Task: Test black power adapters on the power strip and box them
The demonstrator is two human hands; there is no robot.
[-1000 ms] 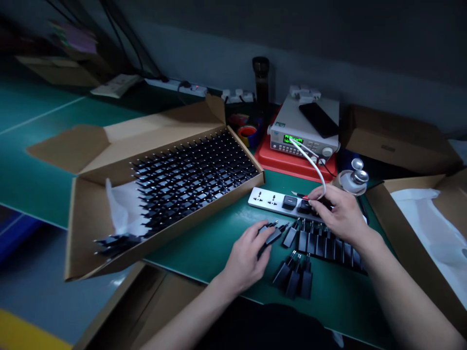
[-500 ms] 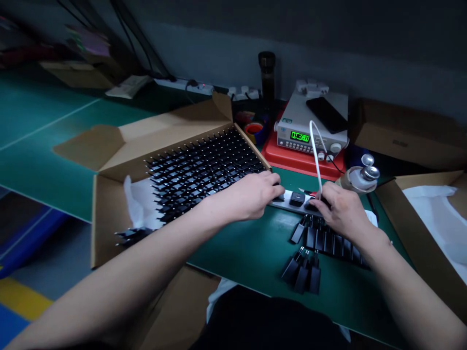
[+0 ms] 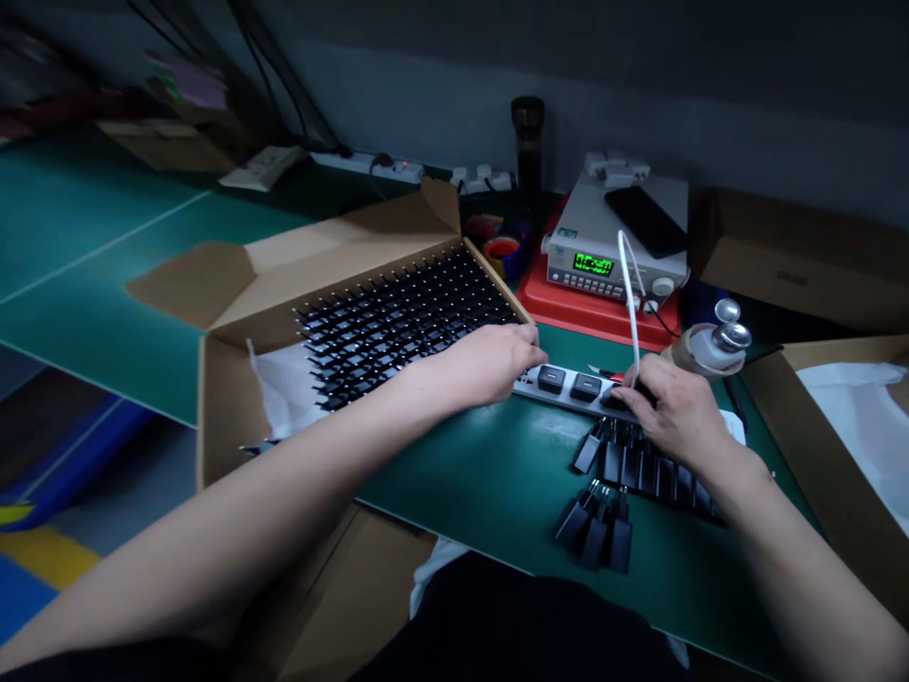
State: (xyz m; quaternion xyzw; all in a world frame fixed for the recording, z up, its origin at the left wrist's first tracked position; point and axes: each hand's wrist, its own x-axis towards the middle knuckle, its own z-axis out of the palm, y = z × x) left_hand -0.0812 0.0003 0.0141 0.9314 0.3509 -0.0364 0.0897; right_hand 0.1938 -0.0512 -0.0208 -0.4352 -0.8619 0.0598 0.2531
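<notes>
Closest on the green bench mat (image 3: pixel 469 516), three black plug adapters (image 3: pixel 595 538) stand together with their prongs up, and just past them a tight row of black adapters (image 3: pixel 650 476) sits under the right hand (image 3: pixel 671 409). Its fingers (image 3: pixel 643 388) are closed narrowly over a black adapter (image 3: pixel 614 398) plugged into the right end of a white power strip (image 3: pixel 568 392), and two more adapters (image 3: pixel 568 383) sit in the strip beside it. The left hand (image 3: pixel 487 365) is curled over the strip's left end with its fingertips touching it, though whether it grips the strip cannot be told. Left of that hand, an open cardboard box (image 3: pixel 227 407) holds dense rows of black adapters (image 3: pixel 408 332), prongs up, with white tissue (image 3: pixel 284 388) at the near corner. A second cardboard box (image 3: pixel 830 445) at the right is lined with white plastic (image 3: pixel 866 417). Farther back, a bench instrument (image 3: pixel 614 265) with a green display stands on a red tray (image 3: pixel 568 317), a white cable (image 3: pixel 631 294) runs from its front down to the right hand, and a black phone (image 3: pixel 645 220) lies on top
</notes>
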